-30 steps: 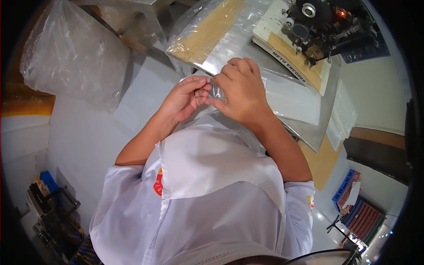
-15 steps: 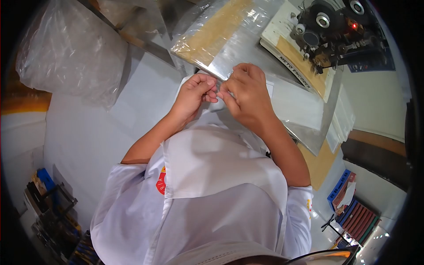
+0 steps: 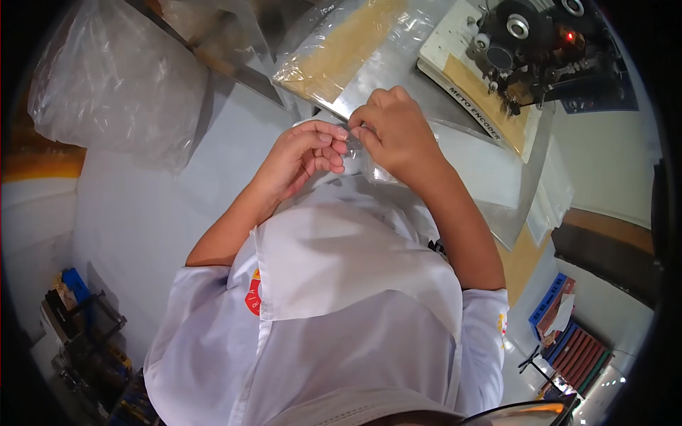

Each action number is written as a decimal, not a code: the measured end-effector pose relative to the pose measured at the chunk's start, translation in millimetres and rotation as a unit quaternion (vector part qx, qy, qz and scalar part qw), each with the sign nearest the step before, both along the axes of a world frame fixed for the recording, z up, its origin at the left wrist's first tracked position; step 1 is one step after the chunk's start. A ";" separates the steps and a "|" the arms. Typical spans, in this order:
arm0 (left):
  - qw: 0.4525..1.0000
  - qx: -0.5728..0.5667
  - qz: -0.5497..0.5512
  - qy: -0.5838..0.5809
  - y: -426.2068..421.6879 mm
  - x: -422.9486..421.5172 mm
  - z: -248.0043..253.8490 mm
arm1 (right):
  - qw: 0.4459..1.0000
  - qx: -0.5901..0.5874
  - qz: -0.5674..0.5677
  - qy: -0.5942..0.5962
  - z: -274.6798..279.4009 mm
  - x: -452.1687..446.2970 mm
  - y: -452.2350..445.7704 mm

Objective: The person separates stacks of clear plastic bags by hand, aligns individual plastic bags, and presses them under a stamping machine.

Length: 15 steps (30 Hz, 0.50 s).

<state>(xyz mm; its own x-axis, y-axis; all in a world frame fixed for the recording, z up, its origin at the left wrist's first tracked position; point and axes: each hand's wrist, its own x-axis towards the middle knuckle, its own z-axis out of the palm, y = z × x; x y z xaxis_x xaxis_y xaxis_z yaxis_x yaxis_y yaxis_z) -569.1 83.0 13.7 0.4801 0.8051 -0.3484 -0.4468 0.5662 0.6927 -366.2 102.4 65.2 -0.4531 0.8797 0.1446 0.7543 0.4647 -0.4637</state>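
A small clear plastic bag [image 3: 379,172] hangs below the fingers of my right hand [image 3: 392,135], which pinch its upper part. My left hand [image 3: 307,151] is just to the left, with thumb and forefinger closed near the bag's edge and the other fingers curled. Whether anything is between the left fingertips is too small to tell. Both hands are above the front edge of the metal table [image 3: 433,92], over the white apron [image 3: 348,263].
At the upper right stands a machine marked METO ENCODER [image 3: 472,113]. A large clear bag of brown material [image 3: 341,57] lies on the table. A big plastic sack [image 3: 121,92] stands at the upper left. Coloured binders [image 3: 579,358] are at the lower right.
The small bag shows more below my right hand than before. My right hand has risen slightly and my left fingers have spread a little from it.
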 end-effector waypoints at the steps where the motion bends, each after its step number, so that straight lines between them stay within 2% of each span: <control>1: 1.000 0.012 -0.003 0.012 1.3 1.4 3.9 | 1.000 0.008 0.003 0.017 0.6 0.6 -0.7; 4: 0.985 0.065 0.035 0.156 5.1 2.9 0.9 | 0.999 0.030 0.013 0.041 3.4 1.5 -0.5; 7: 0.949 0.144 0.125 0.250 2.6 8.9 5.3 | 0.999 0.042 0.010 0.030 -1.0 2.0 -2.8; 10: 0.932 0.191 0.147 0.271 0.0 9.7 -1.4 | 0.998 0.048 0.009 0.031 -3.8 2.1 -3.7; 13: 0.963 0.104 0.131 0.213 4.3 4.6 -2.5 | 0.999 0.038 0.016 0.033 -2.8 2.1 -2.9; 15: 0.988 0.007 0.088 0.127 7.4 -0.1 -3.3 | 0.999 0.024 0.021 0.027 0.2 2.1 -2.7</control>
